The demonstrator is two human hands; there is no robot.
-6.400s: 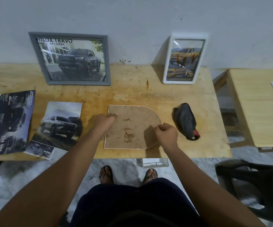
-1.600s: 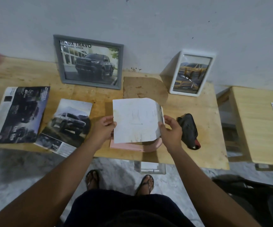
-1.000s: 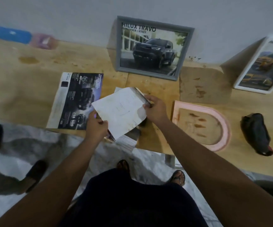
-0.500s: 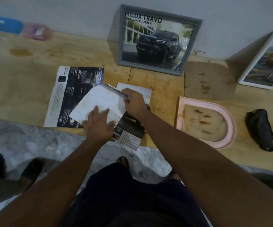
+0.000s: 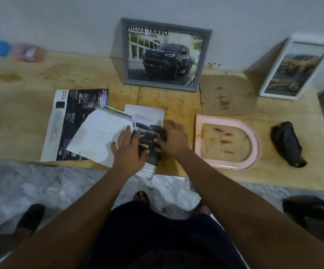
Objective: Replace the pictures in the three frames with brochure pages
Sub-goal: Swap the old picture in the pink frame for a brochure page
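White sheet (image 5: 99, 136) now down on brochure page (image 5: 147, 118)

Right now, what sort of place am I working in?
Likely a plain room in a home or small workshop: a bare plywood table pushed against a painted wall, with a marble-look floor below.

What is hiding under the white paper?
Two brochure pages peek out from under the white paper: a dark brochure page on its left, a truck page on its right. The parts beneath it are covered, so unseen.
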